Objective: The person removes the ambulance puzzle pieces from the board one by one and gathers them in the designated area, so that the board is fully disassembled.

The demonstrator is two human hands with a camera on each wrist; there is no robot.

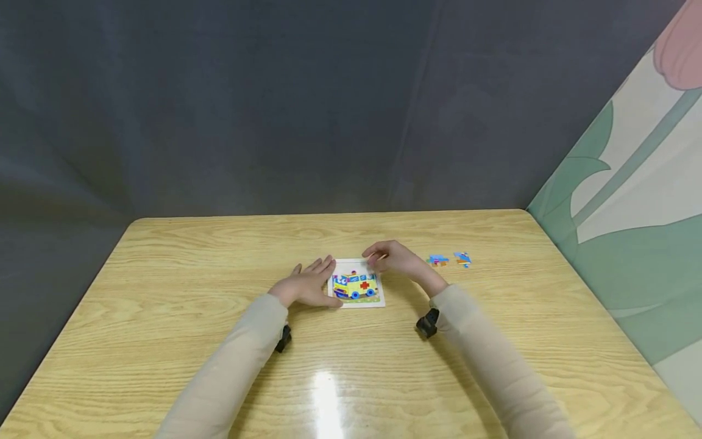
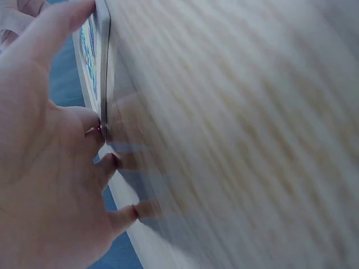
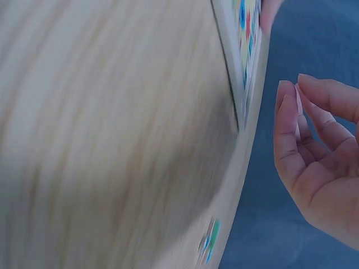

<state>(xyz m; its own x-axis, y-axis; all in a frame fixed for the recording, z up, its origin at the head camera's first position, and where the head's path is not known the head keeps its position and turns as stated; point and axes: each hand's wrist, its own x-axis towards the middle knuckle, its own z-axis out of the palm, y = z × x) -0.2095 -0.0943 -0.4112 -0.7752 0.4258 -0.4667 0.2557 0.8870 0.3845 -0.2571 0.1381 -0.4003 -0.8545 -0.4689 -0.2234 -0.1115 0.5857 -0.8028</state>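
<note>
The left hand lies with its fingers spread against the left side of the white-framed ambulance puzzle on the worktop. Above the puzzle's far right corner, the right hand pinches a thin pale piece between its fingertips; loose pieces lie farther right.

Right arm: long, pale beige fabric sleeve, lightly creased, straight cuff at the wrist. A compact, black, blocky wrist unit sits at the inner edge of this sleeve. Well left of the right sleeve: matching pale beige left sleeve, second black wrist unit, partly hidden.
</note>
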